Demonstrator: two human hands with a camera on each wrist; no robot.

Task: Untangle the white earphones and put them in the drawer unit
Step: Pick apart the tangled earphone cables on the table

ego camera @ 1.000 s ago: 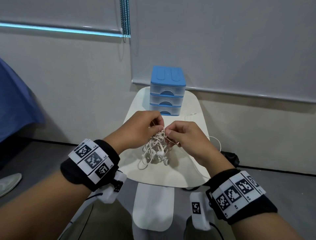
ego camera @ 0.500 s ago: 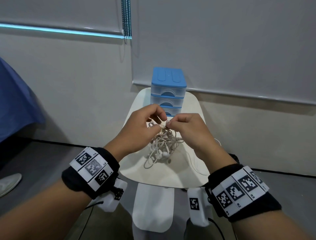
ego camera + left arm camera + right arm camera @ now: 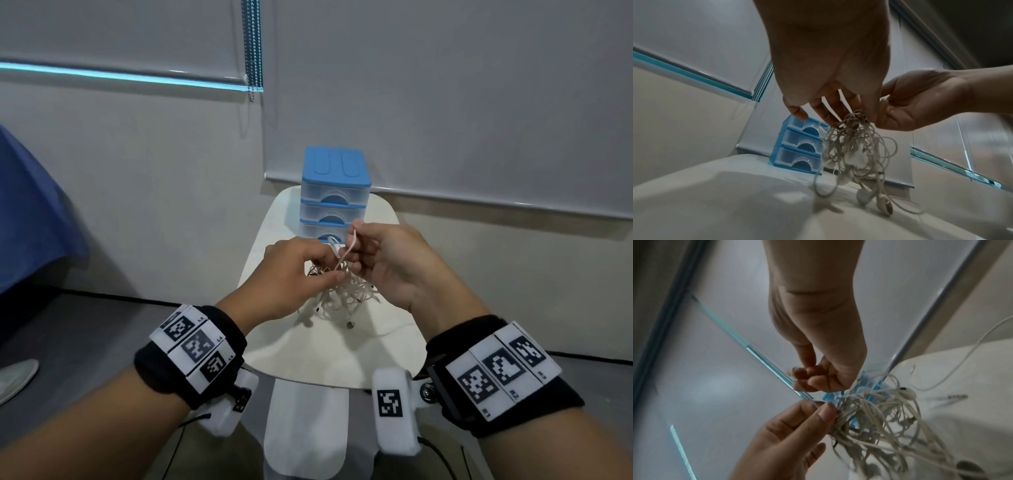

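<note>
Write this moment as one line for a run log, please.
stage: untangling | left hand: pinches earphones bundle | right hand: pulls one cord loop upward | drawer unit: all drawers closed | earbuds dangling, touching table

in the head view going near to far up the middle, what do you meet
wrist bands → the left hand and right hand pinching strands → the tangled white earphones hanging between them over the white table → the blue drawer unit, drawers shut → the grey roller blind

Black wristbands (image 3: 191, 359) — white coded tags; white camera pods (image 3: 394, 411).
</note>
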